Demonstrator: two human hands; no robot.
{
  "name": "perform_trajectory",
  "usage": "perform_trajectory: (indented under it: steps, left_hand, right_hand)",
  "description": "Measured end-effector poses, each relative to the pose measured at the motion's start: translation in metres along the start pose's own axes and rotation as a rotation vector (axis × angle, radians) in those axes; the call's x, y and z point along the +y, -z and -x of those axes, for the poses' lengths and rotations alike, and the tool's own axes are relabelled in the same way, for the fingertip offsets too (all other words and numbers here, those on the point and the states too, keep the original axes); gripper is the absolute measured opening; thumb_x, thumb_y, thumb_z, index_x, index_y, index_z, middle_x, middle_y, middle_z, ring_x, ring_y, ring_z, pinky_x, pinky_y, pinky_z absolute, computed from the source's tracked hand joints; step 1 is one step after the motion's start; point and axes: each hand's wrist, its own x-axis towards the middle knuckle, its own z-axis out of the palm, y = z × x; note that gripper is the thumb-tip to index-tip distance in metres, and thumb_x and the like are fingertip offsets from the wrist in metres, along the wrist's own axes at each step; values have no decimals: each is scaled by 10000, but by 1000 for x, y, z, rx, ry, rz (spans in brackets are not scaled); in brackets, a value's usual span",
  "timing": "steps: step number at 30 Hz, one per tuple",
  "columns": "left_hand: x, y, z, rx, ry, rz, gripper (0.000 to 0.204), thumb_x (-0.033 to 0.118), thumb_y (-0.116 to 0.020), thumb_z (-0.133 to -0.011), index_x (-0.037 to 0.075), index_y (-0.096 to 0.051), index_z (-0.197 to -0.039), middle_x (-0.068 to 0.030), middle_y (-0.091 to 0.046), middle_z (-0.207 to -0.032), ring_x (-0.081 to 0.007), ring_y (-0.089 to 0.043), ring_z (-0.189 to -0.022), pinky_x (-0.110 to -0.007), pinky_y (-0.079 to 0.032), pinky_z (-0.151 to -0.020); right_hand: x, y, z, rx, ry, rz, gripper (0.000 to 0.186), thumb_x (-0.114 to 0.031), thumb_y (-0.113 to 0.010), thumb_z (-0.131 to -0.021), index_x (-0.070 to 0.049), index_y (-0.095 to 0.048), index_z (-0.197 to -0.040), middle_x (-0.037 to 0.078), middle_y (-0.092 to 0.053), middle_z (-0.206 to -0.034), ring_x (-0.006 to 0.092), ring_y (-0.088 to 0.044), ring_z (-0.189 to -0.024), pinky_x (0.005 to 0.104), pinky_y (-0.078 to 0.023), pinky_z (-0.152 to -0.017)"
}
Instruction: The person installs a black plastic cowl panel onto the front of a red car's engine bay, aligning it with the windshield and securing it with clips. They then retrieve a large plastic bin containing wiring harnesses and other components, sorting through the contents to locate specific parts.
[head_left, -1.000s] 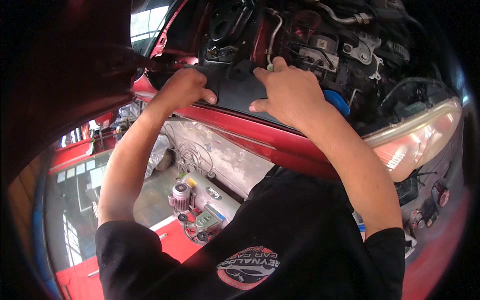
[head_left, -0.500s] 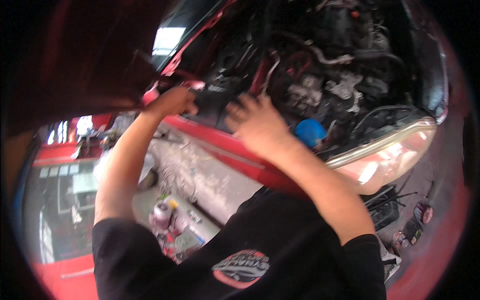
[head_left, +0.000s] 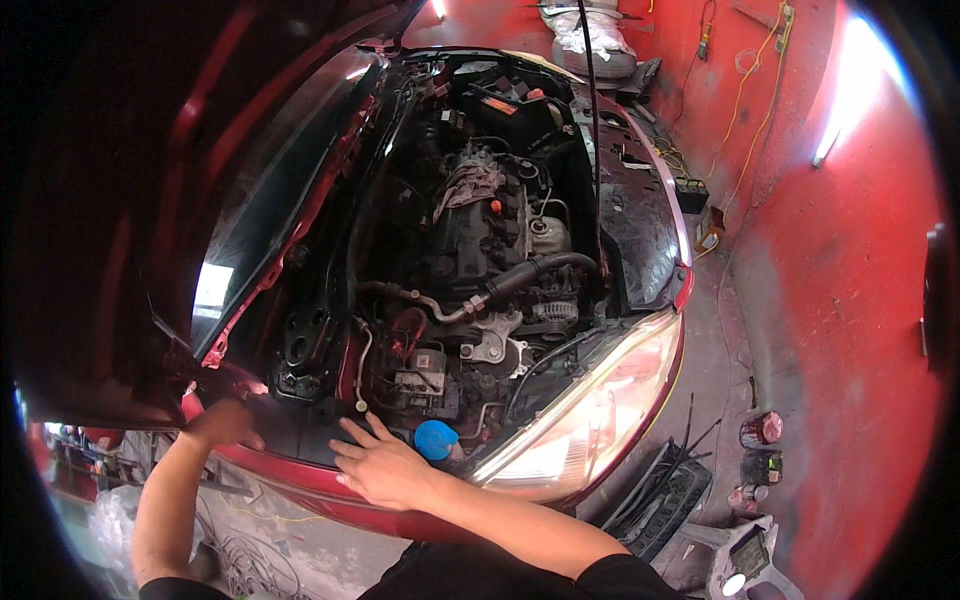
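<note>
On the near side of a red car, my left hand is at the end of a black panel, its thumb showing and its bent fingers shadowed; what they grip is unclear. My right hand lies on that panel farther right, fingers spread. Just beside it is a blue cap. Above both hands, the engine bay holds black covers, metal pipes, a crumpled cloth and a small orange cap.
The raised hood overhangs the left, a thin rod crosses the bay, and the headlight is at lower right. Beyond stand a red wall, wrapped tires, loose black parts and cans on the floor.
The view has tilted up to show the whole engine bay, so both hands sit lower in it. My right hand's fingers have spread flatter on the panel.
</note>
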Motion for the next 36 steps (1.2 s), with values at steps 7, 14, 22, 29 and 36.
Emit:
perform_trajectory:
  steps: [7,14,22,29,36]
  left_hand:
    - [-32,-25,-8,-72,18,2,514,442,-919,-633,2,-765,-849,-197,-723,-792,-336,-708,-751,-452,-539,-708]
    - [35,4,-1,-86,76,-37,671,644,-663,-815,-8,-788,-911,-250,-744,-977,-424,-689,-1018,-486,-509,-966]
    - [-9,-48,-25,-41,125,-198,590,591,-714,-783,22,-799,-911,-225,-754,-937,-394,-718,-978,-488,-537,-937]
    - [228,-1,11,328,644,395,1171,571,-843,-745,59,-249,-1614,-290,-471,-1529,-432,-479,-1413,-565,-386,-1158]
    - [287,-10,11,142,864,583,1399,579,-920,-639,111,-87,-1662,-261,-101,-1705,-448,-127,-1573,-675,-174,-1225]
  right_hand:
    - [-22,-24,2,111,-78,-99,611,-485,-400,-1071,25,-693,-1238,153,-582,-1470,363,-402,-1474,542,-217,-1252]
    - [-13,-22,28,91,-80,64,638,-480,-466,-1052,41,-560,-1409,206,-522,-1516,375,-401,-1472,522,-281,-1232]
    - [-37,16,34,-102,-213,-89,746,-516,-562,-998,35,-447,-1488,278,-491,-1504,419,-461,-1407,516,-330,-1203]
    - [-8,48,152,67,-54,-153,564,-298,-692,-953,-1,-538,-1407,253,-483,-1493,439,-436,-1407,539,-340,-1179]
    - [57,115,296,-78,-57,-295,419,-230,-711,-935,-29,-640,-1295,223,-509,-1483,448,-501,-1340,533,-396,-1136]
